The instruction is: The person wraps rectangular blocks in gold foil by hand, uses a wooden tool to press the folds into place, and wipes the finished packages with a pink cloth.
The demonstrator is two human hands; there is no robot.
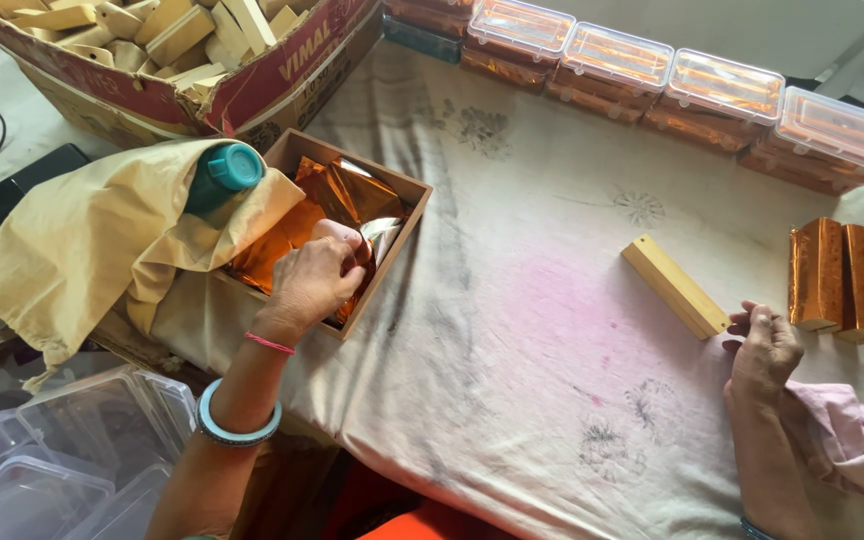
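My left hand reaches into a shallow wooden tray and pinches a sheet of shiny orange foil. My right hand rests on the cloth-covered table with its fingers curled, touching the near end of a bare wooden block. Just right of that hand stand two blocks wrapped in orange foil, side by side.
A cardboard box of bare wooden blocks sits at the back left. A row of clear lidded boxes with wrapped blocks lines the back edge. A tan cloth bag with a teal-capped bottle lies left of the tray. Empty clear plastic boxes lie below left.
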